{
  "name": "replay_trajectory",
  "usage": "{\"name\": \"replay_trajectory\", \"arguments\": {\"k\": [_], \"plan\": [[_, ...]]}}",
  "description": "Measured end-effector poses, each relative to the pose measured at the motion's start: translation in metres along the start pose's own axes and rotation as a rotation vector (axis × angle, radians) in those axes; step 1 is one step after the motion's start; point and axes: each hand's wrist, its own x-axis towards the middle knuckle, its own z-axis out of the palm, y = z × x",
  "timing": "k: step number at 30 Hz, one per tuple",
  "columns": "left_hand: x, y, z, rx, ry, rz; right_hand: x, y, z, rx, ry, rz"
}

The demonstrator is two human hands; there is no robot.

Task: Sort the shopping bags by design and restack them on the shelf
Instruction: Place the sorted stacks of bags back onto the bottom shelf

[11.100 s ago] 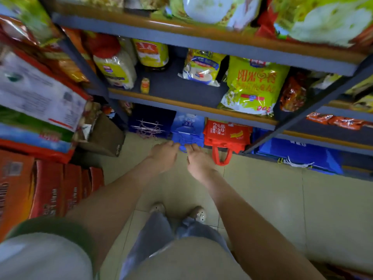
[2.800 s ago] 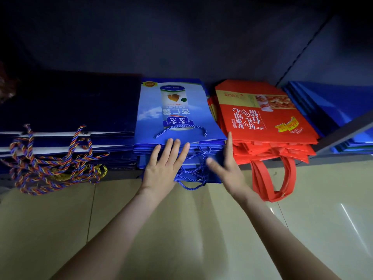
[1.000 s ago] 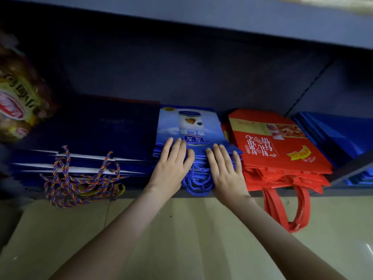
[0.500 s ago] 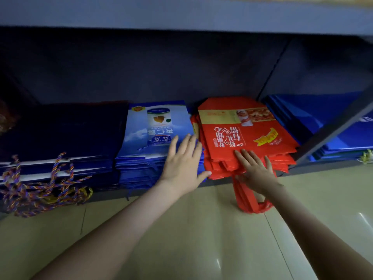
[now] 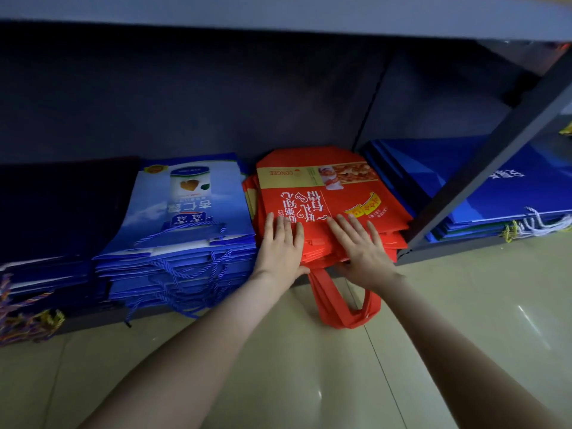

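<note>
A stack of red shopping bags [image 5: 325, 193] lies flat on the bottom shelf, its red handles [image 5: 343, 305] hanging over the front edge onto the floor. My left hand [image 5: 281, 246] rests flat on the stack's near left corner, fingers straight, thumb under the front edge. On the near right part of the same stack lies my right hand [image 5: 362, 249], fingers spread, thumb below the edge. A stack of light blue bags [image 5: 185, 212] with rope handles sits just to the left. Dark navy bags [image 5: 62, 205] lie further left.
Royal blue bags [image 5: 464, 187] with white cords fill the neighbouring bay on the right, behind a slanted grey shelf post [image 5: 495, 150]. The shelf above [image 5: 278, 13] overhangs. Multicoloured rope handles [image 5: 28, 320] dangle at the far left. Beige floor tiles [image 5: 294, 366] spread in front.
My left hand has moved right, off the light blue stack and onto the red stack. My right hand has slid further up onto the red bags.
</note>
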Motion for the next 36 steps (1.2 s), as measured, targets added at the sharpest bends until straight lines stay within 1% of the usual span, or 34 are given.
{"name": "replay_trajectory", "arguments": {"k": [2,4,6,8,9,10,12,13,15,16,17,18,21,22,23,26,29,32,34,36], "plan": [[0.009,0.002,0.002,-0.077,-0.046,-0.03,0.007,-0.006,0.004,-0.005,0.027,0.012],[0.014,0.001,0.001,-0.093,-0.064,-0.025,0.015,-0.007,0.01,-0.001,0.054,0.059],[0.015,0.0,0.001,-0.068,0.0,0.022,0.023,-0.004,0.012,0.006,0.049,0.082],[0.009,-0.001,-0.003,-0.028,0.047,0.095,0.025,0.0,0.011,0.011,0.047,0.065],[0.004,-0.002,-0.004,-0.017,0.126,0.125,0.023,0.001,0.011,0.012,0.096,0.032],[-0.001,-0.003,-0.003,-0.026,0.217,0.154,0.019,0.002,0.01,0.019,0.187,-0.001],[-0.011,-0.003,-0.004,-0.112,0.362,0.178,0.009,0.001,0.007,0.043,0.394,-0.047],[-0.016,-0.003,-0.006,-0.161,0.444,0.172,0.005,-0.002,0.007,0.06,0.459,-0.047],[-0.023,0.0,-0.011,-0.239,0.584,0.147,-0.002,-0.011,0.006,0.104,0.535,0.0],[-0.027,0.002,-0.014,-0.28,0.605,0.131,-0.003,-0.014,0.007,0.108,0.559,0.029],[-0.03,0.005,-0.016,-0.312,0.592,0.124,-0.003,-0.017,0.007,0.096,0.578,0.055],[-0.034,0.008,-0.018,-0.333,0.53,0.11,-0.003,-0.019,0.007,0.078,0.592,0.071],[-0.034,0.018,-0.02,-0.289,0.222,0.023,-0.005,-0.022,0.007,0.045,0.609,0.065],[-0.032,0.02,-0.021,-0.275,0.146,0.009,-0.006,-0.023,0.006,0.037,0.609,0.066],[-0.029,0.021,-0.022,-0.262,0.131,0.005,-0.007,-0.023,0.006,0.033,0.602,0.074],[-0.024,0.016,-0.024,-0.224,0.281,0.081,-0.009,-0.02,0.003,0.03,0.527,0.063],[-0.023,0.006,-0.03,-0.221,0.306,0.178,-0.013,-0.013,-0.003,0.04,0.391,0.007],[-0.02,0.003,-0.032,-0.245,0.324,0.247,-0.014,-0.005,-0.013,0.035,0.304,-0.048],[-0.017,0.0,-0.035,-0.264,0.37,0.307,-0.015,0.005,-0.02,-0.003,0.318,-0.088],[-0.015,-0.002,-0.045,-0.273,0.458,0.33,-0.019,0.013,-0.027,-0.002,0.376,-0.106]]}}
